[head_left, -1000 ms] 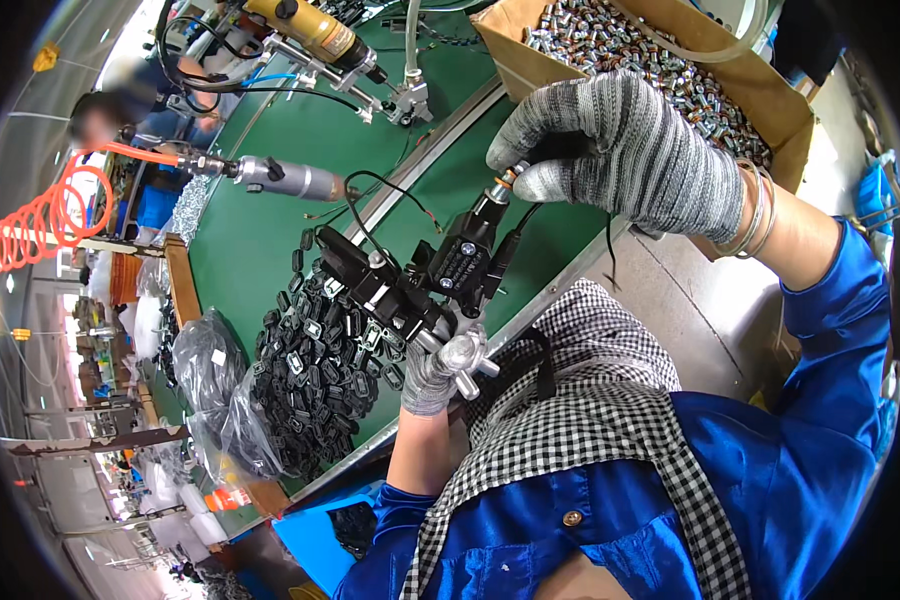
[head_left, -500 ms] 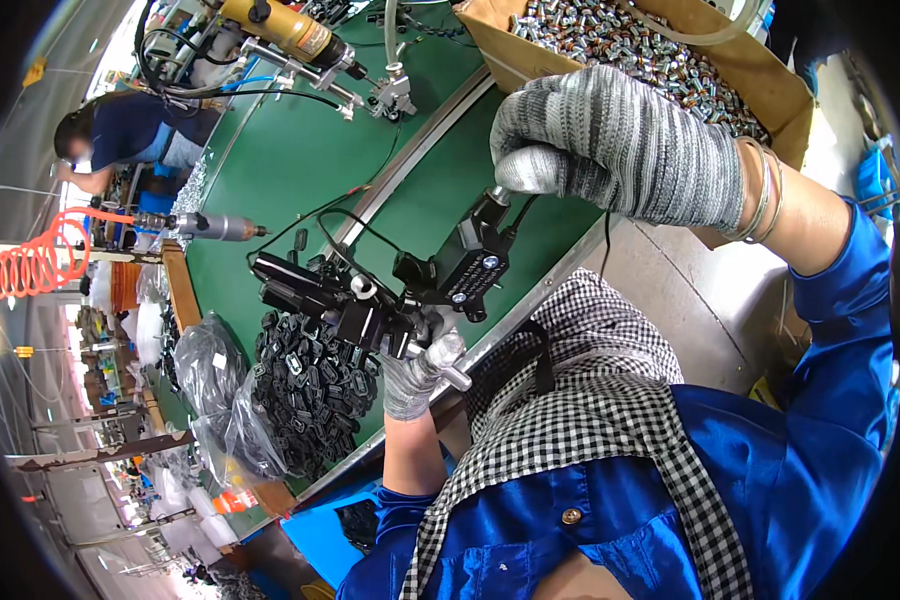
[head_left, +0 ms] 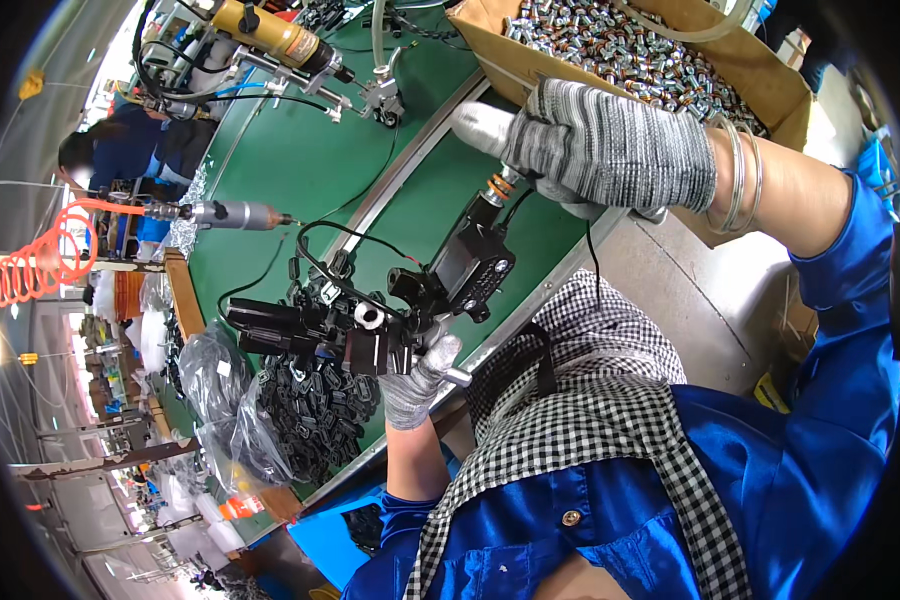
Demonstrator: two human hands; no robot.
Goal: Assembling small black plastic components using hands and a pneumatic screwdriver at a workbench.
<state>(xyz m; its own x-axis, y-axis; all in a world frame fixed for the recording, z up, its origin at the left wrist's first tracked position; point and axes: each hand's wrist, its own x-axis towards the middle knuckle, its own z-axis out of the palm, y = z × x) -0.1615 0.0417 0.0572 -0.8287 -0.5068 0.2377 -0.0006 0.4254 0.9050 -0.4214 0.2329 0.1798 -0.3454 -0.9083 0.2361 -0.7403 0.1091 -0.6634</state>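
Checked apron (head_left: 570, 400): worn over a blue garment, nearest, toward 5 o'clock of the view.
Left hand (head_left: 417, 388): gloved in grey, just below centre toward 6 o'clock, closed around the underside of the black assembly.
Black assembly (head_left: 467, 262): held near the centre over the bench, with one block angled toward 1 o'clock and another part reaching toward 9 o'clock.
Ringed fitting (head_left: 501, 187): metal with orange rings, projecting from the assembly's 1 o'clock end.
Right hand (head_left: 610, 145): gloved in striped grey, between 1 and 2 o'clock, with thumb extended toward 10 o'clock and fingers curled beside the fitting's outer end; cannot tell whether grasping it.
Bench (head_left: 300, 160): green-topped, crossed by a metal strip.
Black parts (head_left: 315, 420): heaped at 8 o'clock.
Clear plastic bag (head_left: 215, 385): beside that heap, farther out.
Cardboard box (head_left: 485, 50): at 1 o'clock, filled with metal pieces (head_left: 620, 50).
Silver driver (head_left: 240, 215): at 10 o'clock, on an orange coiled hose (head_left: 45, 265).
Yellow power tool (head_left: 270, 35): mounted at 11 o'clock.
Co-worker (head_left: 120, 150): darkly clothed, farthest, at 10 o'clock.
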